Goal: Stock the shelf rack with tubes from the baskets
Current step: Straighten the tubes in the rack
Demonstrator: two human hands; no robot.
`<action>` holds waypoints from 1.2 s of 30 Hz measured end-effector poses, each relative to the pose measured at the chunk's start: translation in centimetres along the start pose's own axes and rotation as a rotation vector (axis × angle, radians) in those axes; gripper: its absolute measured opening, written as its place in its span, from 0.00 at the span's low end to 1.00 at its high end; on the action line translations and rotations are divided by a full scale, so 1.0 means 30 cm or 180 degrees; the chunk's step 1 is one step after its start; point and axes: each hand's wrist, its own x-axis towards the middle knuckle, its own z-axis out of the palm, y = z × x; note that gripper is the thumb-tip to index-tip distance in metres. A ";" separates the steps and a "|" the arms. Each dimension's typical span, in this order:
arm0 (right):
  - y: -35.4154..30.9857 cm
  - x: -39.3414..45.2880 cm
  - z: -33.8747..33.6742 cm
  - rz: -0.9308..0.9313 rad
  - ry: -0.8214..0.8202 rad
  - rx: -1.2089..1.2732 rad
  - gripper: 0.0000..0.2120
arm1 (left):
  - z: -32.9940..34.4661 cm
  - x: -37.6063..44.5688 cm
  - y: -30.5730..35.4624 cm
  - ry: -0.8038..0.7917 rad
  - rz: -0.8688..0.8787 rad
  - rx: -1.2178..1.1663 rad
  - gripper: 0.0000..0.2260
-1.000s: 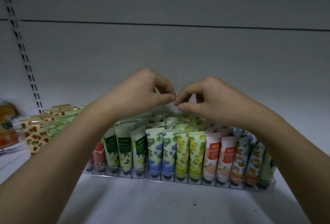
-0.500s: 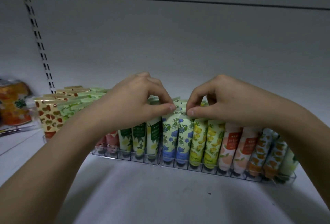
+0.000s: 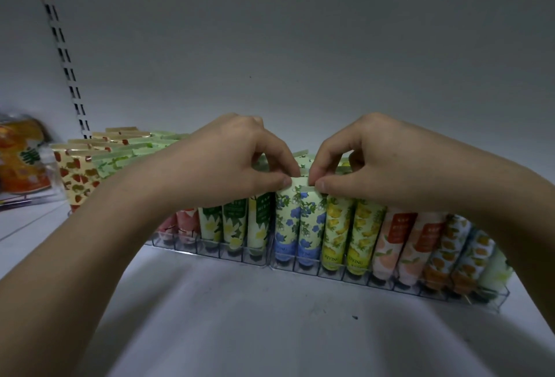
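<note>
A clear plastic rack (image 3: 327, 271) on the white shelf holds several rows of upright printed tubes. At its front middle stand two blue-flower tubes, one on the left (image 3: 286, 220) and one on the right (image 3: 310, 223). My left hand (image 3: 228, 166) pinches the crimped top of the left one between thumb and forefinger. My right hand (image 3: 381, 163) pinches the top of the right one the same way. Both tubes sit cap-down in their slots. Yellow-flower tubes (image 3: 350, 232) stand just to their right, green-and-white ones (image 3: 234, 223) to their left. My hands hide the rows behind.
Strawberry-print and light green tubes (image 3: 78, 175) fill the rack's left end. An orange packet (image 3: 22, 160) lies at the far left in another holder. Peach and orange-print tubes (image 3: 420, 244) fill the right end. The white shelf floor (image 3: 255, 325) stretches in front, a slotted upright (image 3: 64, 55) behind.
Both hands have come down from pinching in the air above the rack onto the tops of the two front blue-flower tubes. The view has moved closer and lower.
</note>
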 end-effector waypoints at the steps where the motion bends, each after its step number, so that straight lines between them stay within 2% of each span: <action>1: -0.003 -0.002 0.000 -0.0007 0.0014 0.0018 0.05 | -0.002 0.000 -0.001 -0.0012 -0.0003 0.0007 0.07; 4: -0.012 -0.003 0.005 -0.0009 0.0030 0.0032 0.04 | -0.006 0.000 -0.001 -0.0058 0.0003 0.0011 0.09; 10: -0.008 0.004 0.027 -0.0033 0.0061 -0.0072 0.02 | -0.003 0.002 -0.012 -0.0042 -0.0023 0.0042 0.07; 21: 0.005 0.006 0.022 -0.0009 0.0067 -0.0072 0.02 | 0.000 0.002 -0.012 0.0076 -0.0003 -0.0022 0.08; 24: -0.001 0.002 0.014 -0.0033 0.0054 0.0091 0.03 | -0.002 0.001 -0.013 0.0214 0.0002 -0.0099 0.09; 30: 0.026 0.016 -0.048 0.0072 0.0382 0.0261 0.03 | 0.001 0.006 -0.027 0.0692 -0.0134 -0.0187 0.07; 33: 0.032 0.032 -0.077 0.0125 0.0245 0.0185 0.03 | 0.017 0.014 -0.029 0.0649 -0.0141 -0.0148 0.06; 36: 0.020 0.062 -0.106 0.0241 -0.0145 -0.0002 0.02 | 0.039 0.022 -0.021 0.0586 -0.0140 -0.0165 0.06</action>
